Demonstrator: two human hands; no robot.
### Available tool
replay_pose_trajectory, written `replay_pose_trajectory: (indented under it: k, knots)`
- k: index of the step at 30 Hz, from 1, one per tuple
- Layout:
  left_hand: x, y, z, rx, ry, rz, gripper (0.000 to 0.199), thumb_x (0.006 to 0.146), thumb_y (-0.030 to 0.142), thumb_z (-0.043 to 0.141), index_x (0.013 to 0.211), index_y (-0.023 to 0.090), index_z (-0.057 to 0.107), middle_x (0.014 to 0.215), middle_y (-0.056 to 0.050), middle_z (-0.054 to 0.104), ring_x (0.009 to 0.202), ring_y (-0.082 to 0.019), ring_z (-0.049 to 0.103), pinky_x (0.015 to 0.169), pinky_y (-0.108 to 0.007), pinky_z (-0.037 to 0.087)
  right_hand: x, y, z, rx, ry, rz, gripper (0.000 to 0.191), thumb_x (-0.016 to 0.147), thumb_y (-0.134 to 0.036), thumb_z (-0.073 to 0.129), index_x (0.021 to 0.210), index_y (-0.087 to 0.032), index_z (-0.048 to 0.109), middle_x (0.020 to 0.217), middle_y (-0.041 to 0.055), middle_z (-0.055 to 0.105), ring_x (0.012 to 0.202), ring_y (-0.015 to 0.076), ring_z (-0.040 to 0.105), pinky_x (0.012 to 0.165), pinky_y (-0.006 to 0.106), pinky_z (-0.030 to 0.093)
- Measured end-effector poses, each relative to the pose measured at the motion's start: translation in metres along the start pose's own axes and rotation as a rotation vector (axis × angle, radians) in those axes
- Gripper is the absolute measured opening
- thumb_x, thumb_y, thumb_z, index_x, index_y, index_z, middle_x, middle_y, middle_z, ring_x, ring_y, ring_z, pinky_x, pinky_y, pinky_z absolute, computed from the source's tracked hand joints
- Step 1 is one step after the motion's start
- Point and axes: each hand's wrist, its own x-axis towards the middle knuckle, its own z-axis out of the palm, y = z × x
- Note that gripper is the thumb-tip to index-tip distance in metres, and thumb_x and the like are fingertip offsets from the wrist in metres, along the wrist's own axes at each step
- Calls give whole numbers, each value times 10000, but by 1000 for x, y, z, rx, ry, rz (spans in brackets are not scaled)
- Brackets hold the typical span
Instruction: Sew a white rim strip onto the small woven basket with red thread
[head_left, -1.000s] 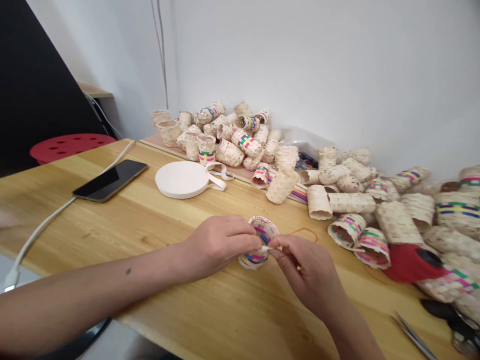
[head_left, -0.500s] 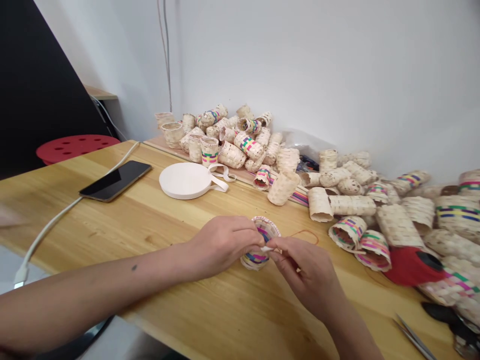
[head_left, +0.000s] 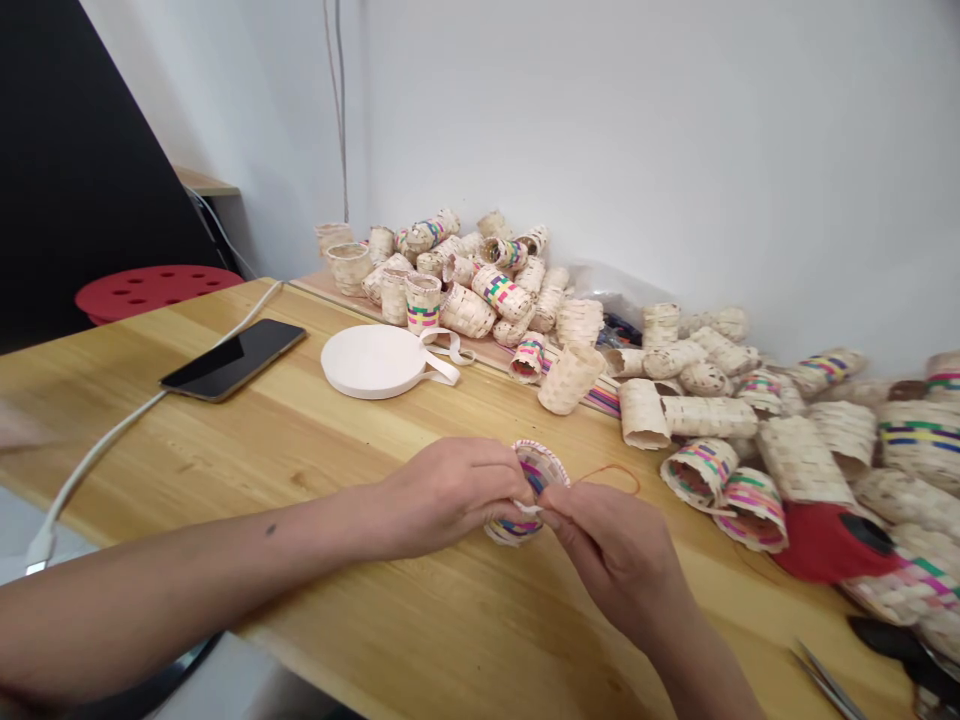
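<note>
A small woven basket [head_left: 544, 464] with coloured bands and a red-and-white wrapped rim tilts between my hands above the wooden table. My left hand [head_left: 465, 492] is closed on the basket's near rim, with its fingers over the edge. My right hand [head_left: 616, 540] pinches at the same rim from the right, its fingertips close to those of my left hand. A short pale strip [head_left: 529, 509] shows between the fingertips. Thin orange thread [head_left: 619, 468] loops out behind my right hand. Part of the basket is hidden by my fingers.
Many woven baskets [head_left: 504, 292] are heaped along the wall and to the right. A black phone [head_left: 234, 360] and a white round piece with a strap [head_left: 373, 361] lie at the left. Scissors [head_left: 827, 682] and a red item [head_left: 821, 542] are at the right.
The basket and both hands sit slightly further right and lower in view, as the whole view has shifted a little. My right hand's fingers have turned slightly at the rim.
</note>
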Motion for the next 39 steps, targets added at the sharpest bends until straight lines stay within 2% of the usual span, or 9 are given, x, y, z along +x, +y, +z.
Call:
replay_pose_trajectory:
  k: [9,12,15,19,22,26,29,33,39]
  knots:
    - [2,2,4,-44,12,-50,168,922,213,504,808,136,600,815,-52,651,781,-125,582,725,-207,435,3,-3,1,56,44,3,104,943,-202,499,931,-180,599,810,24,680,703,128,616,649,230,421]
    - [3,4,3,-62,27,-70,134,898,184,527,794,137,597,795,-42,646,756,-120,578,707,-204,427,2,-4,-4,94,6,109,83,938,-239,514,958,-205,587,692,-26,607,600,106,561,566,209,401]
    - [3,5,1,-84,35,-77,108,881,155,531,807,132,607,792,-51,645,747,-124,578,696,-207,426,0,-2,-17,163,78,275,201,936,-283,507,1129,-228,513,630,-61,474,532,98,477,505,192,385]
    - [1,2,-3,-113,28,-42,106,869,133,526,808,133,613,772,-67,650,723,-132,577,678,-215,425,-3,1,-36,98,91,418,267,983,-289,372,1232,-246,459,788,-13,541,711,121,553,631,223,451]
    - [1,1,-6,-129,11,18,112,870,120,514,809,136,607,765,-68,655,722,-136,579,675,-221,425,0,-2,-46,-44,30,367,245,985,-276,368,1188,-250,502,831,-8,607,754,123,594,648,222,457]
    - [1,4,-8,-121,-26,68,117,868,104,503,817,145,600,837,-73,670,764,-138,587,698,-226,433,9,-9,-54,-91,-18,162,121,960,-218,447,1018,-227,553,840,-13,667,745,116,629,653,203,469]
    - [1,8,-11,-95,-35,105,140,863,86,488,792,144,594,813,-68,666,723,-130,563,664,-226,421,15,-16,-58,-54,-111,17,171,950,-146,438,953,-228,587,839,-12,662,761,111,617,674,199,466]
    - [1,8,-12,-73,-51,120,136,853,76,498,770,135,588,786,-65,650,709,-130,546,643,-228,412,17,-25,-57,6,-151,25,144,922,-127,486,907,-207,605,809,6,626,731,119,578,641,217,449]
    - [0,3,-10,-129,-23,88,120,882,144,510,792,139,589,810,-75,658,756,-141,582,707,-234,449,5,-33,-38,-2,-123,16,121,908,-102,480,936,-186,563,744,15,598,662,139,543,600,247,432]
